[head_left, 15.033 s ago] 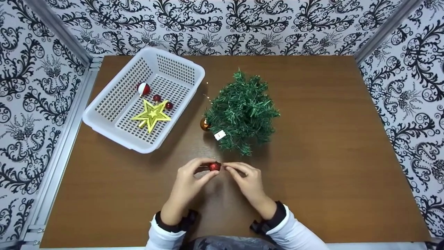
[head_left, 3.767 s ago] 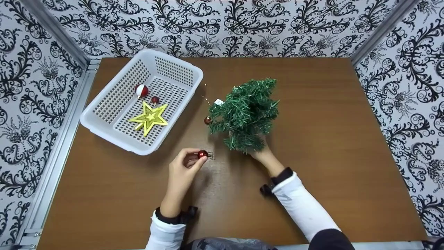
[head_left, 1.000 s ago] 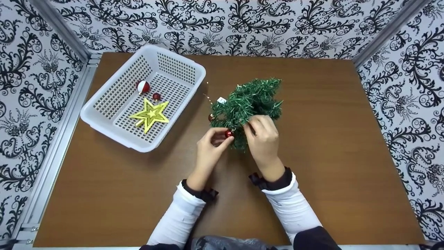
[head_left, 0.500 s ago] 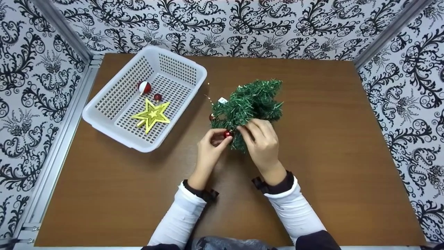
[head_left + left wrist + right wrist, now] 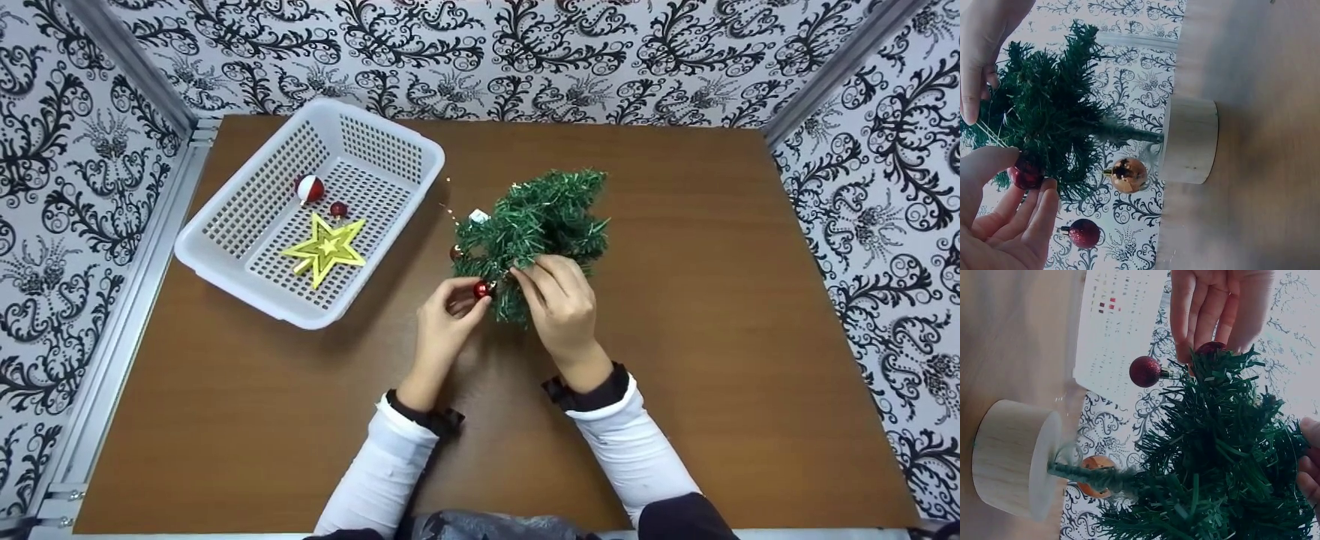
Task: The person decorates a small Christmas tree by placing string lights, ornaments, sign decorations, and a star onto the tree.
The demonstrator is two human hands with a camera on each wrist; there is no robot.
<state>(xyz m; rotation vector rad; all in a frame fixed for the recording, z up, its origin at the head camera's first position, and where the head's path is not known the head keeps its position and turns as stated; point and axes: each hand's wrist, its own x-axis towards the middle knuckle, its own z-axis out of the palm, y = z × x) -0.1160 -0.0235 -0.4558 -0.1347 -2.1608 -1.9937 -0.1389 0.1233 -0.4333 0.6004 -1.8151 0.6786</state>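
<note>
From the head view, the tree's (image 5: 521, 225) needles hide its trunk (image 5: 1134, 134) and base (image 5: 1192, 140), and any print on the tag (image 5: 478, 216) is too small to read. The left wrist view crops both the left hand (image 5: 442, 326) and the right hand (image 5: 564, 304), at whose fingertips the end of the cord (image 5: 991, 134) is lost from sight. In the right wrist view, needles partly hide the held red bauble (image 5: 481, 289), the trunk crosses the orange bauble (image 5: 1131, 180), the right edge cuts off the right hand, and the blurred basket's (image 5: 381, 146) contents are mere specks.
</note>
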